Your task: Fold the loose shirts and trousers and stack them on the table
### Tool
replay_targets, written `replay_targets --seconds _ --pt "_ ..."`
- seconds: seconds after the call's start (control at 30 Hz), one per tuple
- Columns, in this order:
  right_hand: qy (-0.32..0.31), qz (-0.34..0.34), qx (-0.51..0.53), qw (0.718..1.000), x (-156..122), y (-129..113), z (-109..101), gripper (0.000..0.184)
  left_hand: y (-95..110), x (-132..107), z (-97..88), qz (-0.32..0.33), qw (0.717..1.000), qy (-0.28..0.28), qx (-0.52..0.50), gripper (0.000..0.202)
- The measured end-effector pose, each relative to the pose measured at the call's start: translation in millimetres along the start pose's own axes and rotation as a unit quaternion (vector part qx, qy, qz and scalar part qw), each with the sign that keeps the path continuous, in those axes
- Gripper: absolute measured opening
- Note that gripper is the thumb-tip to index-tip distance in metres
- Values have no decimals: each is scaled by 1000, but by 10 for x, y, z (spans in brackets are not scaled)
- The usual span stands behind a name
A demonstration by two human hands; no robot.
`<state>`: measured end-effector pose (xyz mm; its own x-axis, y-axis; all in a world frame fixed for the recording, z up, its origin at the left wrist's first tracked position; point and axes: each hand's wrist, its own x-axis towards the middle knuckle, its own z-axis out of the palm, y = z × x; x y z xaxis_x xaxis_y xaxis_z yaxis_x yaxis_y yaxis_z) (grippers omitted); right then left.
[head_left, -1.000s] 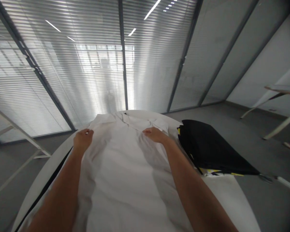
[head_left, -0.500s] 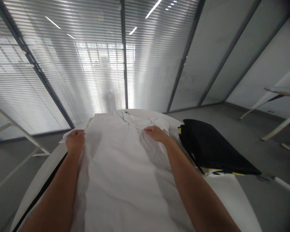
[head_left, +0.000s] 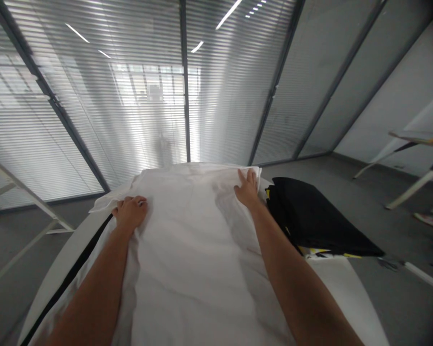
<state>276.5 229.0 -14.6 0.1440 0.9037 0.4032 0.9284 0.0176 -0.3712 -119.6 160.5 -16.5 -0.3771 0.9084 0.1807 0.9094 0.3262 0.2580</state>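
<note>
A white cloth garment, probably a shirt (head_left: 197, 250), lies spread lengthwise over the white round table (head_left: 341, 283), with soft creases down its middle. My left hand (head_left: 130, 212) sits at the garment's left side, fingers curled over a fold of the fabric. My right hand (head_left: 247, 188) lies near the far right corner, fingers spread flat on the cloth. No collar shows at the far end, where the fabric lies folded over. A loose flap of the cloth overhangs the table's left rim.
A folded black garment (head_left: 319, 221) with yellow trim lies on the table's right side. Glass partitions with blinds (head_left: 216, 91) stand beyond. A white frame (head_left: 25, 197) stands at the left, and a white-legged table (head_left: 414, 158) and a shoe (head_left: 430, 220) at the right.
Both hands have moved toward the far end, the left one also inward. The collar area, visible earlier, is now covered by flat folded fabric. The right hand's fingers have spread open.
</note>
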Motion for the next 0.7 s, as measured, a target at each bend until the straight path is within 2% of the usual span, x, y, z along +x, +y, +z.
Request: replay_targets --seconds 0.17,0.33,0.5,0.7 --pt "-5 90 -14 996 1 70 8 60 -6 7 18 -3 1000 0 -6 38" --pt "-16 181 -26 983 -27 119 -26 56 -8 20 27 -8 1000 1 -13 37" --pt "-75 171 -39 982 -21 136 -79 57 -2 16 7 -7 1000 -4 -16 38" --pt "-108 160 -32 981 24 137 -114 54 24 16 -19 -7 1000 -13 -1 39"
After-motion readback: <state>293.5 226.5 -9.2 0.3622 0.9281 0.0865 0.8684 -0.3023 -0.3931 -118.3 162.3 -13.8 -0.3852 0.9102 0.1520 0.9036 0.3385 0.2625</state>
